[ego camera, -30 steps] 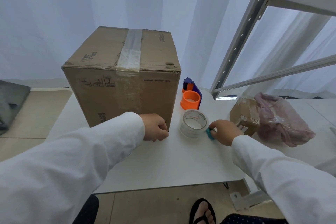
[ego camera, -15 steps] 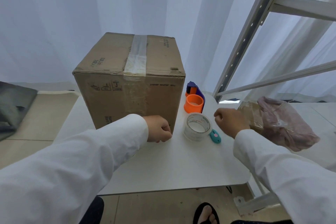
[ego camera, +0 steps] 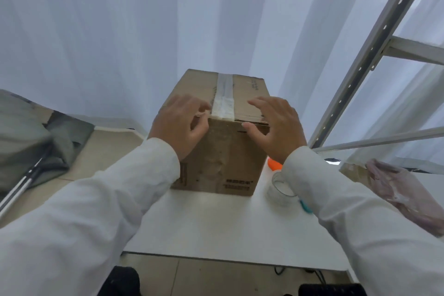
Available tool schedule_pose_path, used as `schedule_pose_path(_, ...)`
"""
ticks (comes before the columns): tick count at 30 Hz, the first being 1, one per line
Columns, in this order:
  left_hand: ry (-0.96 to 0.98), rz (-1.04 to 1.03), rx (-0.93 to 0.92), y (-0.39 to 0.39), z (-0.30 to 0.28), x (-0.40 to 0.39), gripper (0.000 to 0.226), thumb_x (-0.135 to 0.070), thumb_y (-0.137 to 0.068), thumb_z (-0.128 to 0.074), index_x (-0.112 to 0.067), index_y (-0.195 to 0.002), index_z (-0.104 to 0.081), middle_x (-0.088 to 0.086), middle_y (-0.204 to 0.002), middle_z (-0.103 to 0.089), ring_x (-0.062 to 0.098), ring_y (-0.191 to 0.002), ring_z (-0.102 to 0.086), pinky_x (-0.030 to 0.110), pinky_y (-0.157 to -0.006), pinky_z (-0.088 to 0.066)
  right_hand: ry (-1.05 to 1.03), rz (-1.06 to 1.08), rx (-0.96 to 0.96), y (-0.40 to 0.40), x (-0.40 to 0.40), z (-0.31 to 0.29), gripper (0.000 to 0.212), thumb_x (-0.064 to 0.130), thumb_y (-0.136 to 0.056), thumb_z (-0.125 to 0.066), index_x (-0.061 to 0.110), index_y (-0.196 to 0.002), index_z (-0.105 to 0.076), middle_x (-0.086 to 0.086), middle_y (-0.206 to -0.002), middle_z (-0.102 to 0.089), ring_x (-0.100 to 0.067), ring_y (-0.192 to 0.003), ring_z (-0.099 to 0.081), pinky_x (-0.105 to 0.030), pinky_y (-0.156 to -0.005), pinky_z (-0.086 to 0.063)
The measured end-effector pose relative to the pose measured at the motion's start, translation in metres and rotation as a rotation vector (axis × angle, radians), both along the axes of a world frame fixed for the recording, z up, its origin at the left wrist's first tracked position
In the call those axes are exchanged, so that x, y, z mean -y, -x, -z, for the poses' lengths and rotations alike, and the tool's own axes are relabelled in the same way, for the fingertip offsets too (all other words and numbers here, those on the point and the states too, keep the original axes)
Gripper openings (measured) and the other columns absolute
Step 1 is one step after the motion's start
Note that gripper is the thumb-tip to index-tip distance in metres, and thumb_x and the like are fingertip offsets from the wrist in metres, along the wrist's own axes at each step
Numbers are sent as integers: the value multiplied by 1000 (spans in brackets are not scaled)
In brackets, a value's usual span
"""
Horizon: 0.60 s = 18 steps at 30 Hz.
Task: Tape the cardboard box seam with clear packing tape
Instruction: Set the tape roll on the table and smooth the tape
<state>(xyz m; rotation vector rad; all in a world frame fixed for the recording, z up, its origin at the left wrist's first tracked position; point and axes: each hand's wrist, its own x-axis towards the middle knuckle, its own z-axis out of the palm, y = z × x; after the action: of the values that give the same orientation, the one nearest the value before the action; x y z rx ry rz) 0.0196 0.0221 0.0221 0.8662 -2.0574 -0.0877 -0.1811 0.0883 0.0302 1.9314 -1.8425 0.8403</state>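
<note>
A brown cardboard box (ego camera: 223, 158) stands on the white table (ego camera: 216, 223). A strip of clear tape (ego camera: 225, 101) runs along its top seam and over the near edge. My left hand (ego camera: 180, 122) is at the box's near top left corner, fingers spread and curled over the edge. My right hand (ego camera: 276, 125) is at the near top right corner, fingers apart, thumb against the front face. Neither hand holds anything. The clear tape roll (ego camera: 280, 187) lies on the table right of the box, partly hidden by my right sleeve.
An orange tape dispenser (ego camera: 274, 164) peeks out behind my right wrist, and a teal cutter (ego camera: 305, 206) lies beside the roll. A pink plastic bag (ego camera: 406, 194) sits at the right. A metal rack frame (ego camera: 360, 72) rises at the right. Grey cloth (ego camera: 28, 137) lies on the floor at the left.
Both hands rose from the table to the box's near top edge and opened. The right hand left the teal cutter beside the roll. The camera view tilted upward.
</note>
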Motion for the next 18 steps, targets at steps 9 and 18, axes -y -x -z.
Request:
schedule_pose_path(9, -255, -146, 355, -15, 25, 20, 82, -62, -75, -50, -17, -141, -31, 3, -144, -31, 24, -134, -18, 43, -109, -30, -113, 110, -332, -36, 24, 36, 75, 47, -68, -72, 16, -130, -42, -7, -126, -54, -28, -116, -50, -44, -105, -34)
schedule_pose_path(18, -166, -123, 319, -17, 31, 22, 93, -67, -64, -28, -15, -141, -32, 4, -142, -33, 15, -127, -11, 44, -107, -32, -34, 156, -401, -33, 32, 55, 107, 53, -48, -84, 15, -134, -33, -11, -127, -53, -25, -117, -31, -45, -104, -35)
